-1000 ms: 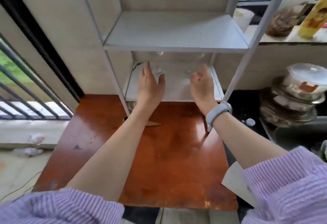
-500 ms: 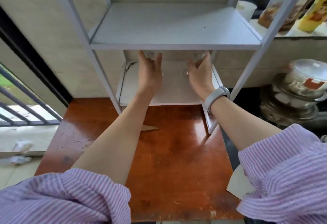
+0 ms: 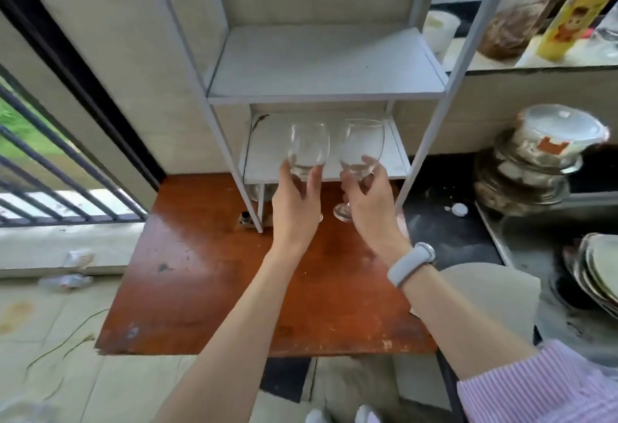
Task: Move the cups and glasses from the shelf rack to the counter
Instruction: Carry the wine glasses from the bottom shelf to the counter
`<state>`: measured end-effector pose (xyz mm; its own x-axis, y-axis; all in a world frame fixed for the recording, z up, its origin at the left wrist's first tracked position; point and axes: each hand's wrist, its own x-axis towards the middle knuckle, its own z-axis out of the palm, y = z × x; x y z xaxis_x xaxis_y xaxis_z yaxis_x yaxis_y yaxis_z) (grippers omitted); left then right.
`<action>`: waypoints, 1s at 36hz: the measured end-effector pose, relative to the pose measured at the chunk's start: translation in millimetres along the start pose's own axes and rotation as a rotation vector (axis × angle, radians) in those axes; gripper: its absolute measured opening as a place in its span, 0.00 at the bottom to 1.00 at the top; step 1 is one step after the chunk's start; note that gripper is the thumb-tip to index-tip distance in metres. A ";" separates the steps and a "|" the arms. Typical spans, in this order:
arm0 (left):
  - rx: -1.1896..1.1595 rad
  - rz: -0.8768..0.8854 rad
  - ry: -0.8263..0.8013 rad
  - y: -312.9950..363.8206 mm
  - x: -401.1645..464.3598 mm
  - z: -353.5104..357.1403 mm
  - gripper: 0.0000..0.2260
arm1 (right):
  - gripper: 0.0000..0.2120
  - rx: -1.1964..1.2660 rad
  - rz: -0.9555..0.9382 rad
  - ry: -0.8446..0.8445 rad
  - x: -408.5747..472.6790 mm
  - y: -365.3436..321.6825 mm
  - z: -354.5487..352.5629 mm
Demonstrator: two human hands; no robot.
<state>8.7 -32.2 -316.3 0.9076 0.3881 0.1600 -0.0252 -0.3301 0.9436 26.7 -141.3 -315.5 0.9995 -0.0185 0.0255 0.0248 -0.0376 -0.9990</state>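
Note:
Two clear stemmed wine glasses are held up in front of the white shelf rack (image 3: 326,96). My left hand (image 3: 294,203) grips the left wine glass (image 3: 308,148) from below, fingers curled round the base of its bowl. My right hand (image 3: 369,205) holds the right wine glass (image 3: 361,146) the same way; its round foot (image 3: 342,212) shows below my fingers. Both glasses are upright, out of the rack's lower shelf (image 3: 394,158), above the red-brown wooden counter (image 3: 207,275). Another glass object (image 3: 254,191) is dimly visible under the lower shelf.
Stacked lidded containers (image 3: 538,161) and metal plates (image 3: 598,272) crowd the dark surface at right. A yellow bottle (image 3: 568,11) and a jar stand on the sill behind. A barred window (image 3: 50,171) is at left. A small white cap (image 3: 459,210) lies right of the rack.
Both hands have drawn back out of the lower shelf, each now holding a wine glass lifted clear of the rack. The camera has pulled back.

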 end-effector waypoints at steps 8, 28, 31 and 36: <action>0.054 -0.035 -0.136 -15.6 -99.0 -9.7 0.22 | 0.16 -0.164 0.064 -0.044 -101.6 24.8 -65.3; -0.007 0.078 -0.827 107.3 -429.3 276.4 0.17 | 0.14 -0.090 0.303 0.663 -388.2 51.7 -466.9; -0.057 0.145 -0.983 134.1 -496.1 328.2 0.15 | 0.16 -0.061 0.293 0.847 -445.4 47.5 -529.0; -0.099 0.218 -1.234 185.6 -601.0 401.6 0.13 | 0.13 -0.067 0.304 1.096 -539.8 45.1 -614.3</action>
<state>-373.1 -672.2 -353.8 0.6658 -0.7460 -0.0116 -0.2063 -0.1990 0.9580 -523.7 -746.8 -351.5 0.4080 -0.8979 -0.1657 -0.2491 0.0651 -0.9663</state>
